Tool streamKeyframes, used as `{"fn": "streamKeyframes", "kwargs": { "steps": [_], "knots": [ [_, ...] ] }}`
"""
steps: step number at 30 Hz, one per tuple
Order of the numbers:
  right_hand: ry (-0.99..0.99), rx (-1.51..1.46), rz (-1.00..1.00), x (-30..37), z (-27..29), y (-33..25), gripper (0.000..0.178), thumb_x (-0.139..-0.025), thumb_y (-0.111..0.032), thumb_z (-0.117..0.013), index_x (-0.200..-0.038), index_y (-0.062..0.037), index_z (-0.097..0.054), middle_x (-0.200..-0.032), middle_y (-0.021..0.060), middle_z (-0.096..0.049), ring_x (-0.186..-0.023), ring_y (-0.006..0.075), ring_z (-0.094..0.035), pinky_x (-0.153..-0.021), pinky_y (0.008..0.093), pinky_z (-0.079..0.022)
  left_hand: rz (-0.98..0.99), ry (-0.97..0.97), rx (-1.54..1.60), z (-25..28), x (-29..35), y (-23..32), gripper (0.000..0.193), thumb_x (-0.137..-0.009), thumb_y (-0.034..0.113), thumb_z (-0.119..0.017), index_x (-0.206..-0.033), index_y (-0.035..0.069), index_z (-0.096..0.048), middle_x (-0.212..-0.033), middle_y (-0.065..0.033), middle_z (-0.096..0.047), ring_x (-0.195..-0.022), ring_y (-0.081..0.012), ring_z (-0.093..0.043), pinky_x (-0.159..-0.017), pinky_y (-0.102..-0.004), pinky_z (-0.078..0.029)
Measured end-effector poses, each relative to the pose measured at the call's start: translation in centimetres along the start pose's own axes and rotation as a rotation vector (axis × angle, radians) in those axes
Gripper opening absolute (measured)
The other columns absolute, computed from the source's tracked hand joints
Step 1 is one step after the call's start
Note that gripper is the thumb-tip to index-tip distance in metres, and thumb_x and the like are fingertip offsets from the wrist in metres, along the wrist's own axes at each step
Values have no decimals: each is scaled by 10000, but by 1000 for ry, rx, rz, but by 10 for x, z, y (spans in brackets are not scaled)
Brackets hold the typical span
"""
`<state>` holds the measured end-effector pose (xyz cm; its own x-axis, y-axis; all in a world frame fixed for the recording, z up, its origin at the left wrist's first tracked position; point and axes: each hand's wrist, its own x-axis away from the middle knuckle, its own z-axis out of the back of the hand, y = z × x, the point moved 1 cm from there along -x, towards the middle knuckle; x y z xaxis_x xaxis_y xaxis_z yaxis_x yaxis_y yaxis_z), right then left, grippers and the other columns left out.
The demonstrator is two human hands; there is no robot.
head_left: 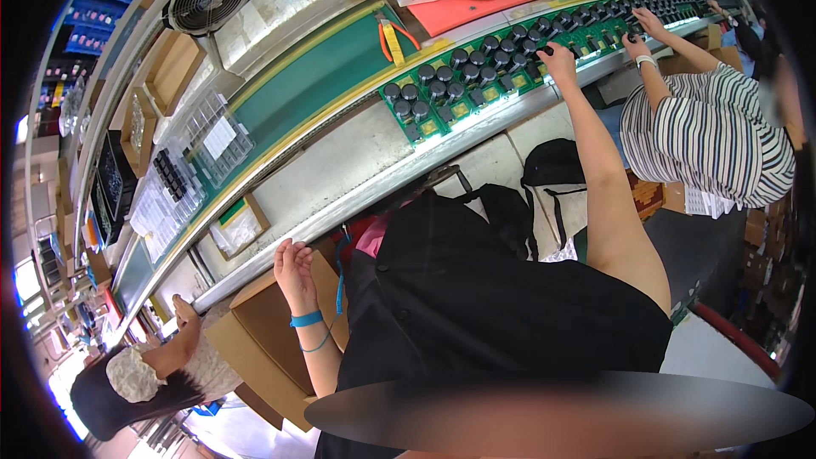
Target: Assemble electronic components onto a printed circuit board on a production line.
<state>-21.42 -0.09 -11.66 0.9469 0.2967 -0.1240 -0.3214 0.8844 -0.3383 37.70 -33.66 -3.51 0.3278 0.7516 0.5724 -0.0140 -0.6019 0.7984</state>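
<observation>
Green circuit boards (425, 127) stand in a long row on the workbench rail, carrying several black cylindrical capacitors (420, 109). My right hand (558, 65) reaches far out over this row, its fingertips pinched on a dark capacitor (545, 51) at the boards. The fingers partly cover that part. My left hand (294, 269), with a blue wristband, hovers by the bench's metal front edge above a cardboard box (263, 310). Its fingers are loosely bent and a little apart, holding nothing.
Behind the boards runs a green conveyor belt (314, 76), with orange-handled pliers (394, 41) at its edge. Clear plastic trays (223, 138) lie to the left. A person in a striped shirt (705, 132) works at the boards on my right; another person (161, 365) is at left.
</observation>
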Motion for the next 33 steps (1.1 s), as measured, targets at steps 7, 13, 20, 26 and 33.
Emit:
{"fn": "streamKeyframes", "kwargs": {
  "steps": [7, 13, 20, 26, 33],
  "knots": [
    [-107, 53, 125, -3, 2, -2, 473, -728, -227, -699, -1102, 22, -553, -923, 236, -615, -885, 381, -591, -765, 423, -486, 23, -5, 8, -2, -4, -4, 151, -895, 134, -534, -1025, 57, -535, -844, -74, -609, -722, -156, -588, -621, -242, -478],
    [-250, 260, 75, 3, 22, -24, 721, -753, -225, -636, -1379, -161, -282, -1012, 209, -605, -958, 361, -577, -806, 466, -468, 2, 58, 26, 15, 1, -7, 159, -891, 137, -544, -1023, 49, -532, -829, -82, -620, -695, -153, -604, -601, -241, -493],
    [98, -176, 247, -91, 145, -128, 651, -797, -216, -499, -1388, -256, -230, -920, 237, -604, -883, 407, -572, -752, 469, -457, -57, 232, 68, 73, 2, -25, 162, -898, 147, -527, -1034, 58, -529, -832, -79, -627, -681, -142, -604, -576, -226, -489],
    [521, -219, 374, -302, 243, -163, 756, -646, -173, -603, -1314, 58, -332, -1247, 279, -456, -1183, 368, -434, -991, 373, -347, -127, 321, 125, 123, -10, -38, 137, -907, 159, -508, -988, 50, -522, -772, -60, -587, -612, -125, -547, -521, -214, -446],
    [458, -79, 679, -270, 297, -290, 490, -814, -288, -541, -1275, -133, -482, -767, 77, -643, -598, 178, -557, -554, 309, -438, -320, 738, -143, 146, 25, -55, 168, -830, 112, -590, -967, 15, -601, -718, -6, -561, -561, -62, -479, -490, -187, -400]
  ]
}}
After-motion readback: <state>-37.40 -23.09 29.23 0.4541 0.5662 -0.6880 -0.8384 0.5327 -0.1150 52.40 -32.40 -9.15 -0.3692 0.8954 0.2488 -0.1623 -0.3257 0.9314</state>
